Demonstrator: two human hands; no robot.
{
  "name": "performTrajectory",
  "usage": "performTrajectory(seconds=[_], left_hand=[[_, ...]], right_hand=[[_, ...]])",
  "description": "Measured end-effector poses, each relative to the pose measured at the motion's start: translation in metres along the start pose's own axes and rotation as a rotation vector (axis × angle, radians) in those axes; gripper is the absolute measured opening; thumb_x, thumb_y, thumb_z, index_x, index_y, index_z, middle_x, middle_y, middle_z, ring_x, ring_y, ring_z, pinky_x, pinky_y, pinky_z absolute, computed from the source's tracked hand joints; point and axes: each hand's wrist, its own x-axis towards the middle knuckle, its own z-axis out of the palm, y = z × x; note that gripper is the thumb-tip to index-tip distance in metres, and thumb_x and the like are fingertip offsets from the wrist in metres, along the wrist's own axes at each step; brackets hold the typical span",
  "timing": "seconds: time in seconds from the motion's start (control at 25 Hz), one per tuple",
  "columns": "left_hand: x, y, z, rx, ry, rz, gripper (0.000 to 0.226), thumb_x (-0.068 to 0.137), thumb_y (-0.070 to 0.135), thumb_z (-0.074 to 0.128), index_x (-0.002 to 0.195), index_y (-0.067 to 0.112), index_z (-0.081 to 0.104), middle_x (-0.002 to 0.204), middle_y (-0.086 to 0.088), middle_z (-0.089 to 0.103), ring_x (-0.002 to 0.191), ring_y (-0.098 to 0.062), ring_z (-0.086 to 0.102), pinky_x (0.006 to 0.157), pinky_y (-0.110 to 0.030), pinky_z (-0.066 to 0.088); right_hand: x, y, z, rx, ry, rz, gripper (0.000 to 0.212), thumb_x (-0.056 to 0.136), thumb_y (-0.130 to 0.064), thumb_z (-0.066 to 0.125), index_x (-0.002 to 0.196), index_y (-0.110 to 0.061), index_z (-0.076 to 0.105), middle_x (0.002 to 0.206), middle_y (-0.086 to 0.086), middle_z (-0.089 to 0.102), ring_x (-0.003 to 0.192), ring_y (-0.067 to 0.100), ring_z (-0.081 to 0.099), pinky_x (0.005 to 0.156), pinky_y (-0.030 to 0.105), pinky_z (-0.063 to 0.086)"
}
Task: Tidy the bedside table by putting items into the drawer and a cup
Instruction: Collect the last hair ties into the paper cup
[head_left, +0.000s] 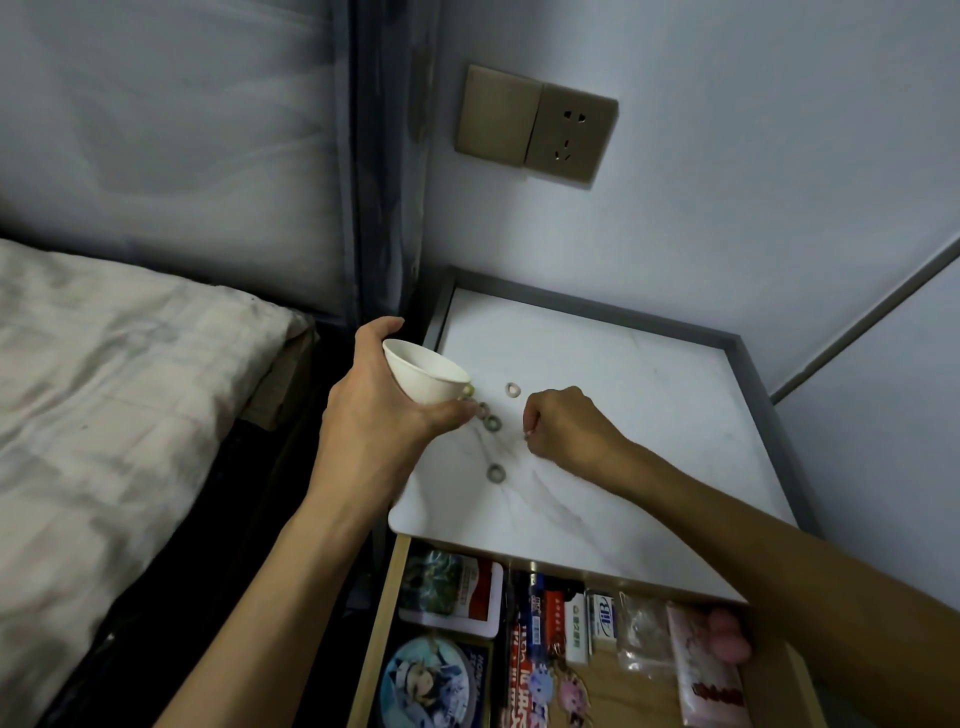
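Collecting step: small rings go off the bedside table (649, 415) into the cup (423, 376); the drawer part looks mostly done, judging by the filled open drawer (382, 623).
Left hand: the left hand (374, 410) grips the white cup round its body and holds it tilted at the table's left edge, mouth toward the rings and rim low over the top.
Right hand: the right hand (563, 421) is on the marble top, knuckles up, fingers curled under. Fingertips are hidden, so I can't tell if it pinches a ring.
Rings: the pale ring (513, 389) is near the right hand; two dark rings (491, 423) touch each other just beside the cup rim; a lone dark ring (496, 473) lies apart, nearer the front.
Cup contents: not visible.
Next move: likely sweep or pick the nearest rings into the cup mouth; this needs the rim kept at the surface and a fine pinch, since the rings are tiny and flat.
Risk: rings could skid off the left edge past the cup.
Drawer: pulled out under the front edge and holding cards and packets; closing it comes last.
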Motion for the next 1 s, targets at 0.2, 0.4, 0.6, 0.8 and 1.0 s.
performTrajectory(seconds=[0.2,0.4,0.6,0.8,1.0], left_hand=[[-0.003,0.003,0.002,0.015,-0.035,0.021,0.095,0.059,0.036,0.091,0.138,0.033,0.039,0.109,0.009,0.056,0.094,-0.012,0.055,0.063,-0.01,0.039],[-0.005,0.007,0.006,0.015,-0.092,0.047,0.097,0.058,0.032,0.09,0.139,0.034,0.037,0.103,0.016,0.059,0.092,-0.004,0.059,0.063,-0.01,0.042],[-0.005,0.01,0.004,0.014,-0.078,0.056,0.097,0.059,0.031,0.09,0.139,0.033,0.037,0.095,0.024,0.057,0.085,0.009,0.054,0.063,-0.008,0.041],[-0.002,0.008,0.002,0.01,-0.034,0.05,0.094,0.059,0.03,0.091,0.138,0.034,0.039,0.091,0.022,0.056,0.084,0.007,0.055,0.06,-0.008,0.041],[-0.001,0.007,-0.003,-0.03,0.042,0.041,0.092,0.057,0.024,0.092,0.135,0.031,0.042,0.091,0.02,0.056,0.082,0.001,0.058,0.062,-0.005,0.043]], right_hand=[[-0.009,-0.026,-0.048,0.416,0.136,-0.064,0.006,0.078,-0.007,0.073,0.079,-0.012,0.072,0.075,0.001,0.073,0.069,0.014,0.069,0.072,0.026,0.055],[-0.032,-0.081,-0.09,0.623,0.003,-0.458,0.015,0.081,-0.004,0.074,0.095,-0.008,0.072,0.089,0.005,0.074,0.08,0.015,0.07,0.078,0.028,0.057],[-0.025,-0.086,-0.097,0.529,-0.065,-0.522,0.02,0.086,-0.007,0.069,0.104,-0.014,0.076,0.092,0.002,0.075,0.083,0.01,0.07,0.075,0.027,0.057],[-0.02,-0.077,-0.098,0.689,-0.013,-0.475,0.018,0.09,0.004,0.06,0.101,-0.005,0.072,0.094,0.014,0.073,0.078,0.013,0.069,0.07,0.026,0.055],[0.016,-0.035,-0.065,0.456,0.176,-0.191,0.017,0.089,-0.02,0.069,0.104,-0.013,0.072,0.099,0.008,0.071,0.083,0.012,0.063,0.07,0.026,0.048]])
